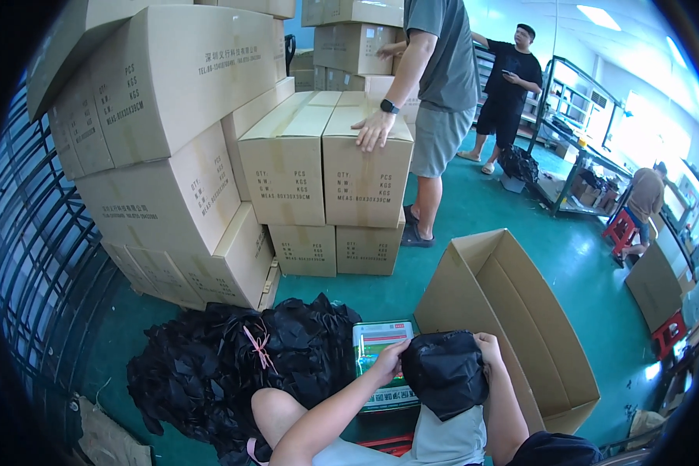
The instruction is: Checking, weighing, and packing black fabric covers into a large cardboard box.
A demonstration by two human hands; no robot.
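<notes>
Over my lap I hold a soft black bag (pixel 445 374) between both hands. My left hand (pixel 388 363) pinches its left edge, and my right hand (pixel 489 349) grips the upper right edge. Whether anything is inside the bag cannot be seen. Just beyond my left hand, a flat white and green printed package (pixel 382 332) lies low in front of me, partly covered by my arm and the bag. A large heap of similar black bags (pixel 202 365) spreads to the left, with a pink string (pixel 261 347) around part of it. To my right stands a tall open cardboard box (pixel 512 311).
Stacked cartons (pixel 202 85) rise at the left beside a dark metal rack (pixel 54 256). A person's hand (pixel 375 130) rests on a middle carton (pixel 365 179). Another person (pixel 512 81) stands farther back; someone sits on a red stool (pixel 620 230) near shelving at the right.
</notes>
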